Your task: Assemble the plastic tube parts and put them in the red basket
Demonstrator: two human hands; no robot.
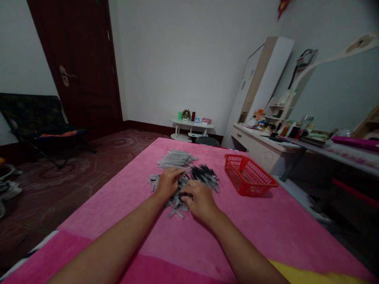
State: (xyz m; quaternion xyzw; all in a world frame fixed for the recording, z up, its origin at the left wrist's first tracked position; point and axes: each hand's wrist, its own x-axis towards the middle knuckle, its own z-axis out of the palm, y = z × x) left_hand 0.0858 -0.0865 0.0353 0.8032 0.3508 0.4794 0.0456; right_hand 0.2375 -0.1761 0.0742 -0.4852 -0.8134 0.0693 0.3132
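A pink cloth (124, 197) covers the surface in front of me. Three heaps of small parts lie on it: pale grey tubes (177, 158) at the back, thin black rods (205, 176) to the right, and short grey caps (177, 206) nearest me. My left hand (168, 183) rests palm down on the cap heap, with its fingers curled over the parts. Just to its right, my right hand (200, 200) pinches at the edge of the same heap, fingers drawn together. What either hand holds is hidden under the fingers.
An empty red plastic basket (249, 175) stands on the cloth right of the heaps. A cluttered dresser (263, 144) with a mirror fills the right side. A dark folding chair (38, 122) and a brown door (83, 67) stand at the left, a small white table (192, 127) at the back.
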